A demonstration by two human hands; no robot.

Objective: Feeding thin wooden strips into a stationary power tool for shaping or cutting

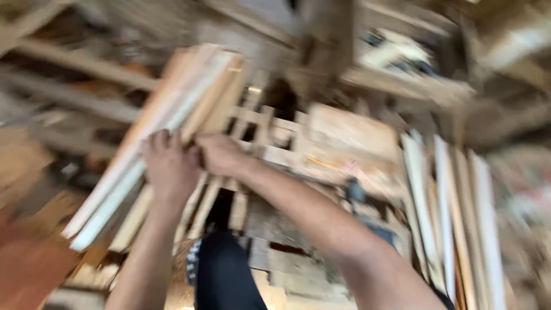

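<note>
Only one view here, the head camera looking down, and it's badly motion-blurred, so fine detail is lost.

Both hands are seen meeting near the middle-left of the frame. The left hand [166,166] is curled over the edge of a bundle of long wooden slats [166,123], with the fingers wrapped onto the wood, so it reads as gripped rather than loose. The right hand [221,155] is pressed in right beside it, touching or nearly touching the left one, and it's closed against the same bundle; exactly how the right fingers sit can't be told through the blur.

The bundle of slats is held tilted, running from the lower left up toward the top centre, with pale and tan strips stacked side by side. Its lower end sits out to the left of the left forearm.

Under and behind the hands, a ladder-like wooden frame [258,123] with cross pieces can be made out. To the right, a flat plywood piece [350,135] is lying on the pile, and further right another set of pale strips [453,212] is leaned, well apart from the hands. A dark trouser leg [224,275] shows at the bottom between the two forearms. Everything else around is a blurred jumble of timber.
</note>
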